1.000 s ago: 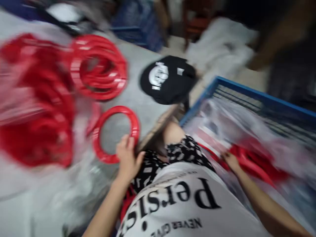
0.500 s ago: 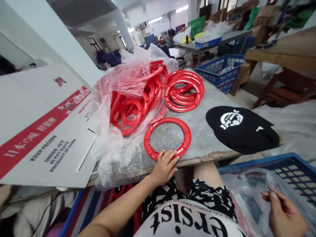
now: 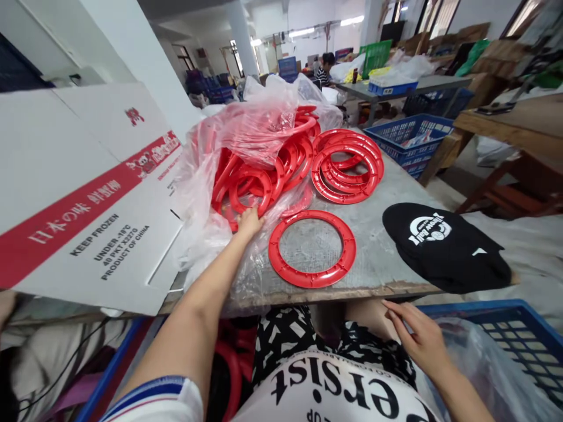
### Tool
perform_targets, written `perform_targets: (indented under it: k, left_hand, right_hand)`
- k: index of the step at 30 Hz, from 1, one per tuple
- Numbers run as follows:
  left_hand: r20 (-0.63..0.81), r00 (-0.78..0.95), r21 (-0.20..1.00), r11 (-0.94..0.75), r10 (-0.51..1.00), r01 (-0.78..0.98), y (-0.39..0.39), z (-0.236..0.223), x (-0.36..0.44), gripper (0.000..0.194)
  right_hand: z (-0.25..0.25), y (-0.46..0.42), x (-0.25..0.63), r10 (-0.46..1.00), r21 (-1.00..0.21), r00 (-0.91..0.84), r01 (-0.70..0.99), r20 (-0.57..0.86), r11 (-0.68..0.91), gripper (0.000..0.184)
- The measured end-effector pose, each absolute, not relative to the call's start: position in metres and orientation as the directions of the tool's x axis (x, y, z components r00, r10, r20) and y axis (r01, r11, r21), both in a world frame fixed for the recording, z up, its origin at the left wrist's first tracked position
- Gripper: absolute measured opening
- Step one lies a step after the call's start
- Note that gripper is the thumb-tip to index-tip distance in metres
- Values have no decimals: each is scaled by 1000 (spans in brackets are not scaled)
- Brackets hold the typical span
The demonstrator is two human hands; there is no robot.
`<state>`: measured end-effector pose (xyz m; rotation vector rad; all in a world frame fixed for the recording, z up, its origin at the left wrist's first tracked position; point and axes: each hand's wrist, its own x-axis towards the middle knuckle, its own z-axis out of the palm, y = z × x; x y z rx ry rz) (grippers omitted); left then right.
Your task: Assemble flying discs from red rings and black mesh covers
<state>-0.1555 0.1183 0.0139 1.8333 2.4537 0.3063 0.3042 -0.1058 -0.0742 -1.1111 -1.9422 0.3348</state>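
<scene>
My left hand [image 3: 250, 224] reaches to the mouth of a clear plastic bag [image 3: 193, 193] on the table. Its fingers are curled over the lower edge of a red plastic ring [image 3: 263, 206] in the pile; the fingertips are partly hidden. Closer to me, a single larger red ring [image 3: 313, 280] lies flat by the table's front edge, and no hand touches it. Beyond it, several red rings [image 3: 373, 167] lie in an overlapping stack. Over my lap, beside the blue crate, my right hand [image 3: 420, 340] is held with nothing in it, its fingers loosely apart.
A white and red carton [image 3: 101, 176] leans at the left. On the table's right part lies a black cloth piece [image 3: 440, 246] with white print. A blue crate [image 3: 492, 310] holding clear plastic stands at lower right. Another blue crate [image 3: 396, 146] and a person [image 3: 324, 71] are farther back.
My left hand has let go of the single ring and moved forward and left to the rings in the bag. My right hand has moved left from above the crate toward my lap.
</scene>
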Motion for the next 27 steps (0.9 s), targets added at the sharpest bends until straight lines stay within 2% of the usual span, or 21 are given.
perform_targets:
  k: [3, 5, 7, 9, 12, 14, 16, 19, 23, 25, 27]
  left_hand:
    - [99, -264, 190, 242, 959, 951, 110, 11, -154, 62]
    - [240, -232, 180, 192, 943, 965, 105, 7, -149, 66]
    - [419, -146, 194, 69, 896, 979, 96, 3, -139, 68]
    - [515, 30, 208, -159, 857, 965, 79, -3, -123, 66]
    - [472, 357, 172, -481, 806, 860, 41, -15, -98, 62]
    - [383, 483, 158, -571, 787, 805, 15, -27, -87, 62]
    - [268, 549, 132, -594, 792, 793, -7, -40, -82, 63]
    - [158, 589, 69, -603, 793, 794, -30, -57, -78, 56]
    - [163, 520, 59, -534, 839, 843, -43, -64, -62, 52]
    - [189, 479, 83, -500, 857, 862, -45, -65, -49, 53]
    - [216, 451, 112, -481, 866, 870, -45, -66, -36, 54]
  right_hand:
    - [-70, -102, 313, 811, -509, -235, 676, 535, 532, 25]
    - [-63, -87, 324, 843, -465, -121, 789, 525, 403, 24]
    - [-54, -63, 338, 855, -395, 5, 888, 519, 235, 31]
    - [-47, -32, 351, 869, -302, 89, 950, 487, 72, 37]
    - [-38, 13, 362, 919, -172, 135, 982, 372, -75, 47]
    - [-35, 36, 362, 949, -123, 135, 987, 285, -103, 49]
    - [-32, 51, 359, 977, -101, 128, 988, 169, -112, 43]
    - [-31, 63, 353, 984, -86, 166, 983, 64, -160, 33]
    - [-30, 70, 353, 965, -112, 255, 963, 63, -247, 33]
    - [-24, 78, 361, 936, -202, 349, 921, 54, -332, 30]
    - [-10, 89, 372, 884, -369, 456, 843, 101, -393, 26]
